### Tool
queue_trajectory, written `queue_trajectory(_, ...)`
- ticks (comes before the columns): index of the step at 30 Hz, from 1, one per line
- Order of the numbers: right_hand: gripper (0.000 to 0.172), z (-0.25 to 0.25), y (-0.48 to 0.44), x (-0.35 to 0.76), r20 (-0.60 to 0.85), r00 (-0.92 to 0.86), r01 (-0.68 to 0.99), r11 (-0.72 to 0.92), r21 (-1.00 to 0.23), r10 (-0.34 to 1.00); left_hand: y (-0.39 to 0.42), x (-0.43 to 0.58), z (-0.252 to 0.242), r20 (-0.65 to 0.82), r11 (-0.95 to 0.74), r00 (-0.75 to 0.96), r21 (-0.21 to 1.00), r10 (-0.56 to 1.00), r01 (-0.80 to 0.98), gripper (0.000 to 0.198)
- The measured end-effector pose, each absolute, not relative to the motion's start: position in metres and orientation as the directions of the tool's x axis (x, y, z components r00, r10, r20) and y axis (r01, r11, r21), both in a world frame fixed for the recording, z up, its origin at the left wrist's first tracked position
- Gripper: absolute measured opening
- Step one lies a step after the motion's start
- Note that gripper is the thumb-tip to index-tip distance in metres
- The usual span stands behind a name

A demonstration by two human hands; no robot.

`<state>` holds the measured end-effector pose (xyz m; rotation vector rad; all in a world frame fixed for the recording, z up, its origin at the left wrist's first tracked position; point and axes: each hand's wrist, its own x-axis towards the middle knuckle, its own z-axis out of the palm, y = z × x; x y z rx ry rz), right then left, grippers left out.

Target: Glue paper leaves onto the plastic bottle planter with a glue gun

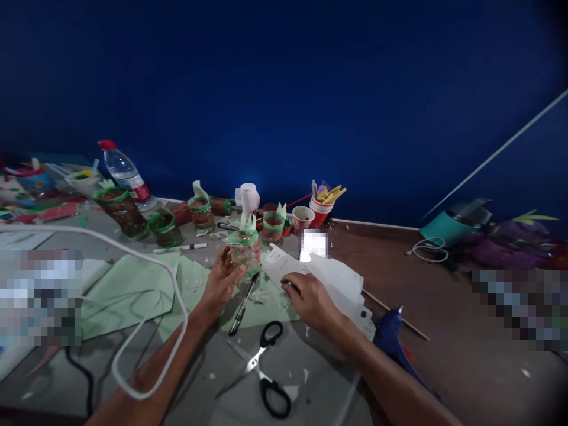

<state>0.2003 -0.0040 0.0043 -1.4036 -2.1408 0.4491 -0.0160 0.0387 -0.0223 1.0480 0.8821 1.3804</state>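
Observation:
My left hand (222, 283) is wrapped round a small brown-and-green craft pot (245, 253) with pointed pale green paper pieces at its rim. The pot is upright. My right hand (309, 299) has its fingers curled together over the edge of a torn white sheet (332, 275); whatever they pinch, if anything, is hidden. Between the hands, a black pen (244, 305) rests on light green paper (266, 310) scattered with scraps. Closer to me, scissors (254, 362) with black handles lie with their blades spread.
Similar pots (202, 213) and a water bottle (126, 174) stand toward the blue wall. A paper cup (303, 219) is beside a red cup (320, 210) of tools. At right are a blue glue gun (393, 334) and a wooden stick (412, 326). A white cable (177, 290) loops at left.

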Motion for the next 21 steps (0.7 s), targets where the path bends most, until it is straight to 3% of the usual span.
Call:
queue_trajectory(7, 0.018, 0.031, -0.004, 0.205, 0.262, -0.249, 0.715, 0.359, -0.6, 0.933, 0.043, -0.017, -0.037, 0.048, -0.05, -0.012, 0.956, 0.999, -0.289, 0.073)
queue_trajectory(10, 0.024, 0.054, -0.013, 0.213, 0.215, -0.25, 0.715, 0.33, -0.616, 0.944, 0.042, -0.017, -0.036, 0.052, -0.052, -0.006, 0.971, 0.999, -0.232, 0.071)
queue_trajectory(14, 0.028, 0.075, -0.038, 0.239, 0.138, -0.211, 0.738, 0.25, -0.626, 0.968, 0.041, -0.017, -0.034, 0.095, -0.079, 0.043, 0.956, 0.995, -0.282, 0.07)
queue_trajectory(21, 0.041, 0.022, -0.097, 0.32, -0.031, 0.037, 0.888, -0.047, -0.457, 0.999, 0.044, -0.014, -0.034, 0.11, -0.084, 0.043, 0.914, 0.993, -0.396, 0.067)
